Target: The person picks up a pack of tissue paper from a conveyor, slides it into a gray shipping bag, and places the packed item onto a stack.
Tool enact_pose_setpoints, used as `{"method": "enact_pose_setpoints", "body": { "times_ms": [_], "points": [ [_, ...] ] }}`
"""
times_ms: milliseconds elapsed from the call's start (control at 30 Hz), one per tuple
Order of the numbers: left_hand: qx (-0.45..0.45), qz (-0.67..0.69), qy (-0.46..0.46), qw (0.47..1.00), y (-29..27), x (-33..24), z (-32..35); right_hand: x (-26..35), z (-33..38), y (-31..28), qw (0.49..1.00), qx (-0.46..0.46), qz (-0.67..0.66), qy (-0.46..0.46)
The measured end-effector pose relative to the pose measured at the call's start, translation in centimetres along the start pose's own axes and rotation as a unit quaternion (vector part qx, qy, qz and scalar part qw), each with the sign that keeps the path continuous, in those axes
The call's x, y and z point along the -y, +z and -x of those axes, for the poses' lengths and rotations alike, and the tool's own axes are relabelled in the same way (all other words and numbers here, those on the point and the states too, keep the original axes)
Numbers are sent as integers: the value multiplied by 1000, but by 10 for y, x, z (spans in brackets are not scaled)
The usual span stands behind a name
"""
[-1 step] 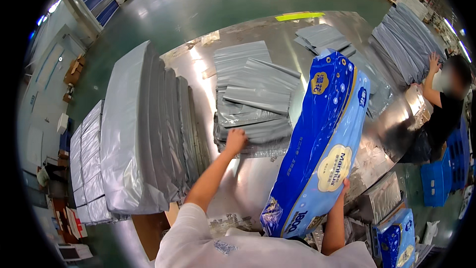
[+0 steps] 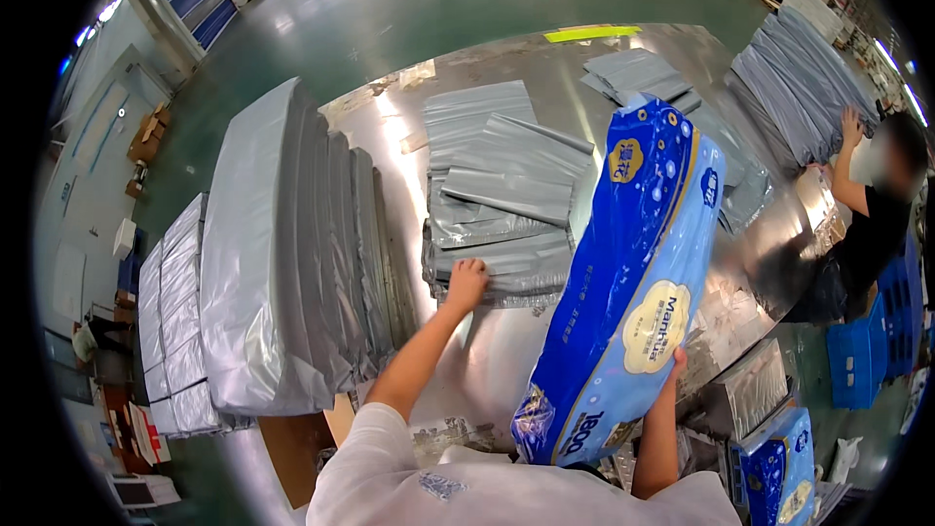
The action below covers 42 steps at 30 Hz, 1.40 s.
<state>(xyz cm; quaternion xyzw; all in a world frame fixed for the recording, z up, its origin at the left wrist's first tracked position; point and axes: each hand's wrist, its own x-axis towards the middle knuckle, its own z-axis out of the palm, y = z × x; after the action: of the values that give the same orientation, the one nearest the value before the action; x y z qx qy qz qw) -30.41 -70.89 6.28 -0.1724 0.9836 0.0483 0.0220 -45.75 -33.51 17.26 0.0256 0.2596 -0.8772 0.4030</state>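
A long blue-and-light-blue plastic-wrapped tissue pack (image 2: 584, 302) stands tilted in front of me, its top leaning away to the right. My right hand (image 2: 679, 362) is closed on its right side, with most of the fingers hidden behind the pack. In the middle of the metal table lies a loose pile of flat grey plastic bags (image 2: 506, 161), some folded over others. My left hand (image 2: 468, 282), fingers curled together, grips at the near left edge of the top grey bag.
Tall stacks of wrapped grey bags (image 2: 253, 263) rise at the left. More grey bags (image 2: 643, 73) lie at the far right of the metal table (image 2: 390, 88). A co-worker (image 2: 881, 205) handles a grey stack (image 2: 799, 88). Blue crates (image 2: 857, 360) and another tissue pack (image 2: 779, 468) are lower right.
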Motion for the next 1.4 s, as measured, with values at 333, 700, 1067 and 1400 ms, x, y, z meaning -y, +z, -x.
{"method": "enact_pose_setpoints", "body": {
  "times_ms": [333,700,1067,1400],
  "points": [
    [-125,524,-202,818,59,65,27,-107,-16,-63,920,57,315,225],
    [-14,324,-111,940,-28,18,-5,-119,-8,-51,862,82,456,207],
    [-171,-108,13,979,7,63,-92,-91,64,-90,939,-114,288,149],
    [-175,0,71,982,25,20,29,-65,74,-58,962,-56,244,105]
  ]
}}
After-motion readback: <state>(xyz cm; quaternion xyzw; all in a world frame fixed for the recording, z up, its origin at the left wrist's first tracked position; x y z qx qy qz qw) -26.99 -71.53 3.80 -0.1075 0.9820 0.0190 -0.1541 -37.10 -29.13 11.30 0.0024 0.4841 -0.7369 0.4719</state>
